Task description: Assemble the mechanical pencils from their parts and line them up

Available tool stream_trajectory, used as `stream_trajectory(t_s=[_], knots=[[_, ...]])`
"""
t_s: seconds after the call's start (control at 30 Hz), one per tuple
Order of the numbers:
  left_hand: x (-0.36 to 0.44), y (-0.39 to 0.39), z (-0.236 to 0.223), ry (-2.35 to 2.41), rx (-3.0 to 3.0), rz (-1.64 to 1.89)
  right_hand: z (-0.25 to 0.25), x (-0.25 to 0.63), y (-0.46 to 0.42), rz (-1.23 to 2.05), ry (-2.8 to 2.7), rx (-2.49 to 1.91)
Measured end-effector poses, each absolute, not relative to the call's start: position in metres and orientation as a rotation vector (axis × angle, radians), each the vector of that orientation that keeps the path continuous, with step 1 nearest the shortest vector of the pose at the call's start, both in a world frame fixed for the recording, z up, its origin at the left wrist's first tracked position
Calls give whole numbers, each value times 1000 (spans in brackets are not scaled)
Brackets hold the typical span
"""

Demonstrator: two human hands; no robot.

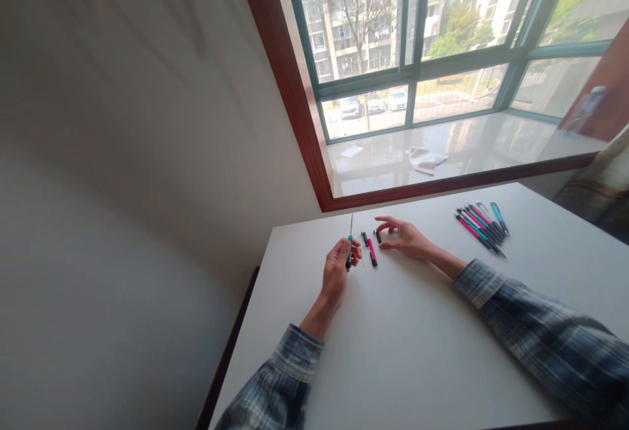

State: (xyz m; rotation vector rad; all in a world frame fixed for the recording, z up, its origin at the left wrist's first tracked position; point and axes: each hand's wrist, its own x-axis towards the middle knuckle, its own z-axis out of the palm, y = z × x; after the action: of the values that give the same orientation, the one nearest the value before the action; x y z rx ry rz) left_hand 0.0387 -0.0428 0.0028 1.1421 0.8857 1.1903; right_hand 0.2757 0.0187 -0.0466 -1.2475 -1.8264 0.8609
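Observation:
My left hand (337,273) is shut on a slim black-and-teal pen body (349,253), with a thin metal refill (351,225) sticking up from its top. My right hand (405,238) lies on the table with its fingers apart, and a short black pen part (378,236) sits just beyond its thumb and forefinger. Between my hands lie a pink-and-black pen barrel (372,253), a small black piece (364,238) and a thin pale rod (362,256). Several assembled pink and teal pens (481,228) lie together to the right.
The white table (417,351) ends at a dark edge on the left and meets a wall. Beyond its far edge is a glossy window sill with a white cloth (426,160) and a paper slip (352,151). Plaid sleeves cover both my forearms.

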Motion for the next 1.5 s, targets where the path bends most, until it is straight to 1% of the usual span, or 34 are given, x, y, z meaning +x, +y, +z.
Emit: stream_trajectory(t_s=[0.47, 0.93, 1.1, 1.23, 1.3, 1.5], knots=[[37, -41, -2, 905, 1127, 1188, -50, 276, 19, 773, -1859, -1248], [37, -41, -2, 902, 1124, 1198, -53, 278, 21, 804, -1843, -1236], [36, -42, -1, 876, 1113, 1183, -55, 278, 25, 794, -1702, -1221], [36, -43, 1, 864, 1119, 1189, -45, 275, 26, 747, -1508, -1209], [37, -44, 2, 871, 1133, 1186, -35, 269, 23, 788, -1448, -1143], [40, -46, 2, 901, 1239, 1163, -9, 231, -1, 1130, -1450, -909]])
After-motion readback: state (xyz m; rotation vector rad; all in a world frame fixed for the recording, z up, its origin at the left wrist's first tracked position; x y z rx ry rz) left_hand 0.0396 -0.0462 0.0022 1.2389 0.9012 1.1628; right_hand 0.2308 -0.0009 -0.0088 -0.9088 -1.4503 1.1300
